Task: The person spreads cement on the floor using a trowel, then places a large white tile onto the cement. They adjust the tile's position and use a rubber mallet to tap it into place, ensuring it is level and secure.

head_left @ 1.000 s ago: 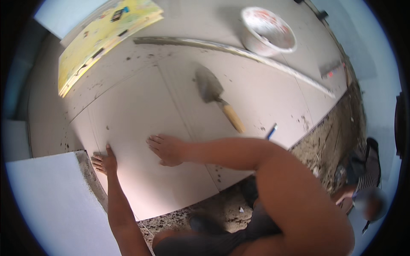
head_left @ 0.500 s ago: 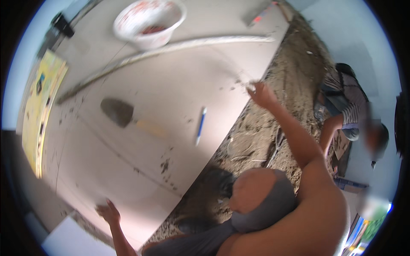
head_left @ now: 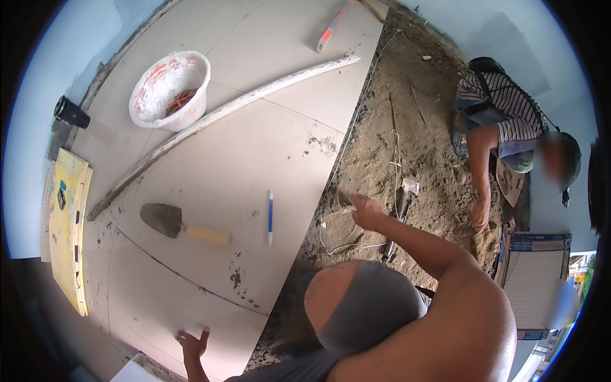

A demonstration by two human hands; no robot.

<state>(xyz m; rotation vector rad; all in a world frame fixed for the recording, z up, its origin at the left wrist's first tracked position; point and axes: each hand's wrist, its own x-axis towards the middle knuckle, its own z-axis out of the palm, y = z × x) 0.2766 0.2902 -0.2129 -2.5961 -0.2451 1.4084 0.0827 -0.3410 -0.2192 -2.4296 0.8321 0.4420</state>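
Note:
My left hand (head_left: 193, 344) rests on the near part of the large beige floor tiles (head_left: 254, 159), its thumb and fingers apart and holding nothing. Over the sandy bed beside the tile edge, my right hand (head_left: 368, 212) has its fingers drawn together; a small brownish bit shows at the fingertips, too unclear to name. Close to that hand lie a hammer-like tool (head_left: 402, 200) and a pale string (head_left: 337, 249). On the tiles between my hands are a trowel (head_left: 162, 219) with a wooden handle and a blue-and-white pen (head_left: 270, 218).
A long pale straightedge (head_left: 235, 105) crosses the tiles beside a white bucket (head_left: 191, 114) with red bits inside. A red level-like tool (head_left: 334, 28), black cup (head_left: 72, 113) and yellow board (head_left: 69, 229) lie around. At right, a co-worker (head_left: 503, 108) crouches on the sand (head_left: 439, 140), near a tile box (head_left: 534, 267).
My view has shifted, so the floor things sit elsewhere in the picture. My right hand has gone from the tile edge to over the sand. The co-worker's arm now reaches down to the sand.

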